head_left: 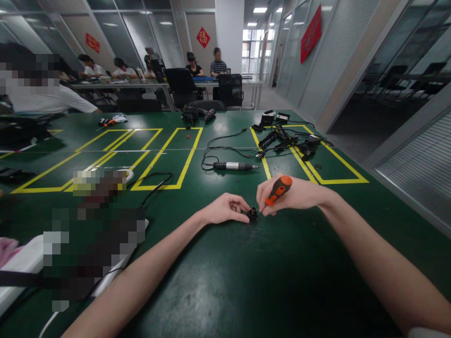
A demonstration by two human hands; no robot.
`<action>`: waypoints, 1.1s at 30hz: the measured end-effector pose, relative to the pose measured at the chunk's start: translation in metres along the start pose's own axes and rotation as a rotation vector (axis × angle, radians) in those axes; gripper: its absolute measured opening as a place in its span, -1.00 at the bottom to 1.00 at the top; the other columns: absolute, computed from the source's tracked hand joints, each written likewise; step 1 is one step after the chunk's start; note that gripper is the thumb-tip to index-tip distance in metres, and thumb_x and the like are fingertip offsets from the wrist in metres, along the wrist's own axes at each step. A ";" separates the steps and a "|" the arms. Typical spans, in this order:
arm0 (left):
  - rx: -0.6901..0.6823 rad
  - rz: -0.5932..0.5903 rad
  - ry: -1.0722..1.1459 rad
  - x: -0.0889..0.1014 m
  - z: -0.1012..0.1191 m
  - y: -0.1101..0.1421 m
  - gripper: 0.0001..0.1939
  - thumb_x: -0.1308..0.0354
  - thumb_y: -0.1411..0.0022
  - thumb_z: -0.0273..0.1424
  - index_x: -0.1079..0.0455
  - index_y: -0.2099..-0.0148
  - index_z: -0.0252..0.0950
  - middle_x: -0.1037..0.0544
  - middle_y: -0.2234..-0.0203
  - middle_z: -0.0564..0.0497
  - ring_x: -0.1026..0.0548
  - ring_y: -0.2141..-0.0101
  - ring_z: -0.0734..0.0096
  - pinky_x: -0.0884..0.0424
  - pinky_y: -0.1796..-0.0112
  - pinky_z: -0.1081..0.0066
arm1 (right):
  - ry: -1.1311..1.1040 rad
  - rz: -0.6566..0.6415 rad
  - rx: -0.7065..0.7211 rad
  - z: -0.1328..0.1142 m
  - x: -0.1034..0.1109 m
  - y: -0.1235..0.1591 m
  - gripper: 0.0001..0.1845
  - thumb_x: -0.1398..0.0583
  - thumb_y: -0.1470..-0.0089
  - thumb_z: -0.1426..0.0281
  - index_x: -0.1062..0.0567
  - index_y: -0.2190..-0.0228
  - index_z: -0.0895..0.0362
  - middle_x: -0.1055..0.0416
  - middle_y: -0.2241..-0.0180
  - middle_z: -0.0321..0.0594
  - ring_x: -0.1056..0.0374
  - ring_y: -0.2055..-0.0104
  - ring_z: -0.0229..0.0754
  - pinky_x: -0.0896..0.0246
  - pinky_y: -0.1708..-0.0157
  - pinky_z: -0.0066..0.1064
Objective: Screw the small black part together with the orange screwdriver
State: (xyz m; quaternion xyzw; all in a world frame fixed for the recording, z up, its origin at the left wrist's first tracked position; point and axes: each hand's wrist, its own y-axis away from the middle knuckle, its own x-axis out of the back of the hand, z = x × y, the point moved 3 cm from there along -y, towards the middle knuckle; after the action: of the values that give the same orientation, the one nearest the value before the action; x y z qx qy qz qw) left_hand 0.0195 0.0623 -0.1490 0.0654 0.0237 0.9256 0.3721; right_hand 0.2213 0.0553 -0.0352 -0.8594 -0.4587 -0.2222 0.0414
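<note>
Nearest, on the green table (239,277), the person's left hand (225,209) pinches a small dark part (252,216), standing on the tabletop, between thumb and fingers. Just beside it, the right hand (305,191) grips an orange-and-black screwdriver (281,188), handle tilted up; its shaft cannot be made out. Beyond the hands lies a corded silver-and-black tool (232,166); farther right, a heap of black parts (282,140) crosses yellow tape (343,180). At the back, black chairs (180,87) stand before a long desk with seated people (218,65).
</note>
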 end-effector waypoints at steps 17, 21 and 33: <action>-0.008 -0.014 -0.028 -0.003 0.006 0.001 -0.37 -0.55 0.04 -0.29 -0.56 -0.10 -0.34 -0.66 0.23 -0.07 -0.50 0.41 0.53 -0.35 0.40 0.53 | -0.155 0.070 -0.079 0.006 -0.006 -0.006 -0.63 -0.50 0.08 0.23 -0.50 0.40 0.18 -0.62 0.39 -0.21 -0.57 0.36 -0.18 -0.50 0.30 -0.36; 0.021 -0.003 -0.026 -0.002 0.002 0.000 -0.50 -0.55 0.03 -0.23 -0.61 0.08 -0.40 -0.61 0.46 0.01 -0.48 0.49 0.52 -0.37 0.42 0.51 | -0.043 0.078 -0.036 0.003 -0.002 -0.004 -0.67 -0.49 0.09 0.20 -0.61 0.41 0.18 -0.63 0.38 -0.20 -0.54 0.34 -0.16 -0.48 0.27 -0.33; 0.017 -0.044 -0.066 -0.001 0.004 0.000 -0.51 -0.54 0.01 -0.23 -0.64 0.06 -0.38 -0.54 0.51 0.07 -0.37 0.52 0.58 -0.27 0.45 0.52 | -0.299 0.090 -0.013 0.013 -0.004 -0.002 -0.60 -0.52 0.09 0.25 -0.62 0.26 0.22 -0.65 0.36 -0.17 -0.59 0.37 -0.15 -0.53 0.30 -0.33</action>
State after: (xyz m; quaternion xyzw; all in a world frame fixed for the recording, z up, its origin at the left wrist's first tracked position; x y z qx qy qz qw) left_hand 0.0203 0.0617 -0.1454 0.0983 0.0207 0.9143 0.3923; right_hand 0.2225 0.0566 -0.0493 -0.9027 -0.4195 -0.0927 -0.0230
